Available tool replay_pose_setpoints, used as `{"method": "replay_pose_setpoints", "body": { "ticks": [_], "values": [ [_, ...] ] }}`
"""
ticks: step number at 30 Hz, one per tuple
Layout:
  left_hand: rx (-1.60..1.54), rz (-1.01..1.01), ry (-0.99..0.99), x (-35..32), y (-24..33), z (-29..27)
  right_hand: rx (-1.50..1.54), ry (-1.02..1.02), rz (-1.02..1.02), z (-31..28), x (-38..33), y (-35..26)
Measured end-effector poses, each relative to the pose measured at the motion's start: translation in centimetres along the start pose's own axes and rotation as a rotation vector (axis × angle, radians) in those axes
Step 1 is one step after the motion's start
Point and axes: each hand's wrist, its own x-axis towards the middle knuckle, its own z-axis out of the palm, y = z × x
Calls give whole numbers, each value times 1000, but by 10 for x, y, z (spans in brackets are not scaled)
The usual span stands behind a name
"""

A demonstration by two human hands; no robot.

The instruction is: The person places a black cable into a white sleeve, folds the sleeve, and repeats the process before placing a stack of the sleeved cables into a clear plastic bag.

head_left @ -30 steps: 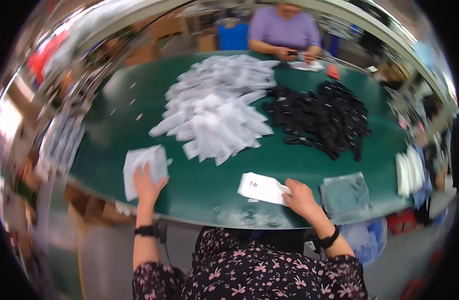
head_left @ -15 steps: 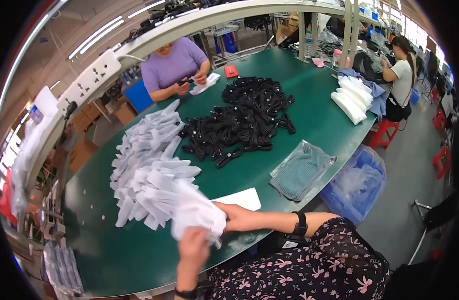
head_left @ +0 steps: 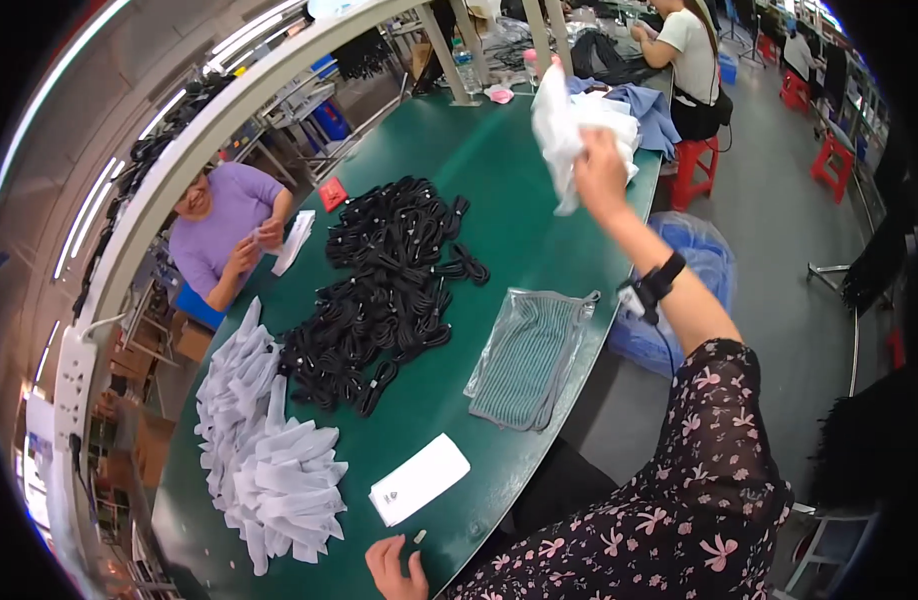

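At the far right of the table, my right hand (head_left: 601,172) is closed on a white plastic bag (head_left: 554,130), lifted beside a stack of folded white bags (head_left: 619,112). My left hand (head_left: 397,572) lies low at the near table edge, fingers apart and holding nothing. Close to its fingertips is a small pale scrap (head_left: 419,537). Just beyond that sits a flat stack of white sleeves (head_left: 421,478). Left of it spreads a big heap of filled whitish pouches (head_left: 289,475). Bundled black cables (head_left: 379,295) are piled in the middle.
A striped grey-green mesh pouch (head_left: 529,360) in clear film lies near the right edge. Across the table a co-worker in purple (head_left: 219,225) handles a small item. A blue bin (head_left: 694,260) with a plastic liner and a red stool (head_left: 694,170) stand off the right side.
My right hand has swung far right, carrying the white bag away from the pouch heap. My left hand has come off the bag onto the near table edge. The view has turned right.
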Motion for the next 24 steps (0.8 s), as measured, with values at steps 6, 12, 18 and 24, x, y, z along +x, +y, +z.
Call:
{"method": "replay_pose_setpoints", "body": {
  "ticks": [6,12,18,24],
  "values": [
    [84,-120,-16,-5,30,6,-324,158,-313,25,61,60],
    [128,-248,-24,-12,37,4,-253,-107,-419,106,35,109],
    [155,-340,-53,-8,35,6,-237,-767,-274,148,-41,165],
    [121,-370,-19,-17,30,6,-257,-812,-442,184,-21,200]
  ]
}}
